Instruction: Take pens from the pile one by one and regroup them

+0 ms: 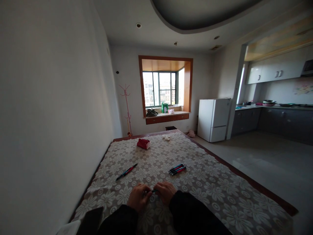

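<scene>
Both hands are down at the near edge of the table, knuckles almost touching, and between them there's a small dark pen (154, 191) that's mostly hidden by fingers. The left hand (139, 195) is curled closed around one end and the right hand (165, 192) is pinching the other end, so it looks like a pull-apart or twist on the pen, cap or barrel, can't tell which from here. My take on doing this well: keep the grip close to the joint, twist gently instead of yanking, and keep both wrists resting on the floral tablecloth (207, 182) so any little part drops on the cloth and not the floor. A bit further out to the right there's a bundle of pens (177, 169) lying side by side, red and blue ones, and off to the left a pair of pens (126, 171) lying end to end at a slant. Worth keeping finished and unfinished ones apart like that. At the far end sits a red tissue pack (143, 143) plus a small white thing I can't make out.
</scene>
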Available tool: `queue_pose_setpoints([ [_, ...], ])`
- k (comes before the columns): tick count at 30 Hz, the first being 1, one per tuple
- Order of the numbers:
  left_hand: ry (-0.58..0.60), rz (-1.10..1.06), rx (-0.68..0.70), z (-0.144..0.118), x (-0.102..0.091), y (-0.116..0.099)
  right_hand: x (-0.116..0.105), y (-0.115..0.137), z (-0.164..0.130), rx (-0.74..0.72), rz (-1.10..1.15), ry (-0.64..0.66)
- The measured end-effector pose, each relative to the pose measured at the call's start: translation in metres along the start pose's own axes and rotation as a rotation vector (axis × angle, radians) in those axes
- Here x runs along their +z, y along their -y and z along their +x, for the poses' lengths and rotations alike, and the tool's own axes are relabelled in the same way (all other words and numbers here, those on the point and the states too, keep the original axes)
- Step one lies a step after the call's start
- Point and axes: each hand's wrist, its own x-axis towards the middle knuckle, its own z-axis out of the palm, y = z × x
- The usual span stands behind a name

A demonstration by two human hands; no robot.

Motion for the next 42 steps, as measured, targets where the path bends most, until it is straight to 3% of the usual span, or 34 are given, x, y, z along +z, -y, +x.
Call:
queue_pose_setpoints([
  [16,0.000,0.002,-0.029,0.000,0.000,-0.002,-0.004,0.001,-0.001,0.024,-0.001,-0.052],
  [24,-0.064,-0.040,-0.079,0.001,0.000,0.005,-0.006,-0.003,-0.001,0.154,-0.043,-0.087],
  [32,-0.191,-0.080,-0.245,0.001,0.006,0.022,-0.004,-0.020,-0.004,0.268,-0.064,-0.092],
  [37,-0.148,-0.109,-0.207,0.000,0.003,0.016,-0.002,-0.015,-0.003,0.120,0.000,-0.126],
  [42,-0.034,-0.139,-0.079,-0.001,0.001,0.005,0.000,-0.010,-0.001,-0.036,0.067,-0.096],
])
